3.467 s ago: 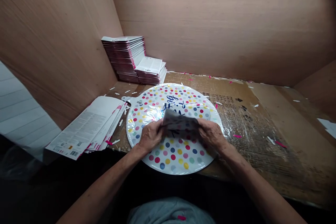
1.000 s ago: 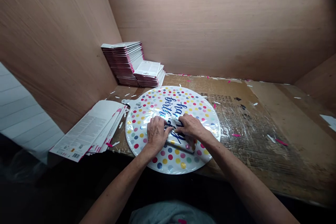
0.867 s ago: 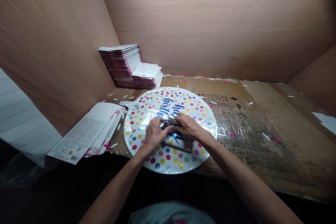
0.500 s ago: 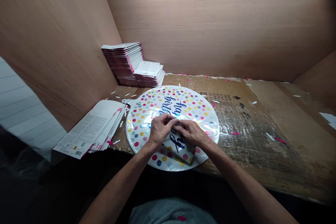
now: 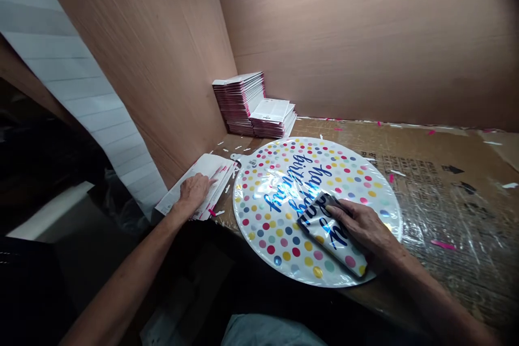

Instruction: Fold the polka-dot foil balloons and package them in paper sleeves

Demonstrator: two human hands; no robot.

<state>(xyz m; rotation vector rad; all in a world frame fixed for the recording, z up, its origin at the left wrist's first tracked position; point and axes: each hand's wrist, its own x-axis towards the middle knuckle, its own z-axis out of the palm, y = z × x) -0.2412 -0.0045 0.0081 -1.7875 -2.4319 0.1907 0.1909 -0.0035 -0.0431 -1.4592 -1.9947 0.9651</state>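
A round foil balloon (image 5: pixel 279 238), white with coloured dots and blue lettering, lies flat on the worktop. Over its right part my right hand (image 5: pixel 365 221) grips a folded foil balloon (image 5: pixel 336 243) of the same print, thumb on top. My left hand (image 5: pixel 195 190) rests on a fanned pile of printed card packets (image 5: pixel 217 168) at the worktop's left edge. Its fingers are partly bent, with a fingertip reaching across the top card; no card is lifted. The undersides of the fingers are hidden.
Neat stacks of folded card packets (image 5: pixel 243 105) stand in the back left corner against the wooden panels (image 5: pixel 170 65). A long pleated paper strip (image 5: pixel 97 113) hangs at the left. Pink scraps (image 5: pixel 443 245) and white scraps litter the taped cardboard surface (image 5: pixel 430 194).
My hands have parted: the left moved left onto the card pile, and the right moved right with the folded balloon. The view has turned left.
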